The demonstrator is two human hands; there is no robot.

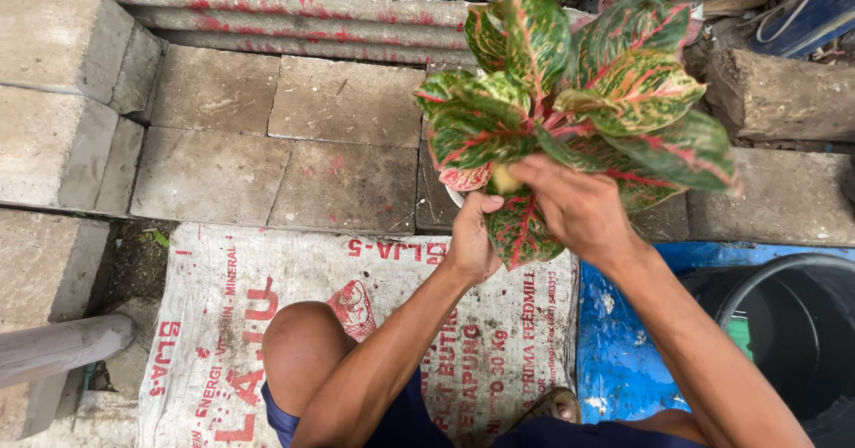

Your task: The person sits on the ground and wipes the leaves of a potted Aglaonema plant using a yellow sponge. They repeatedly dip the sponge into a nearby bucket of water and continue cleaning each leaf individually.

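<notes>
A bare knee sits closest, at about seven o'clock, over a printed white sack. Up from it, the left hand is closed on the white pot beneath the leaves, thumb hooked over its rim. The right hand, just at its three o'clock, reaches in among the stems, fingers curled; whether it grips anything cannot be told. The red-and-green plant spreads toward twelve o'clock over grey paving blocks. A black bucket stands at four o'clock.

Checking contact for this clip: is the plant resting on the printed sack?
No, the plant is above the stone pavers, with both hands at its base, beyond the sack.
</notes>
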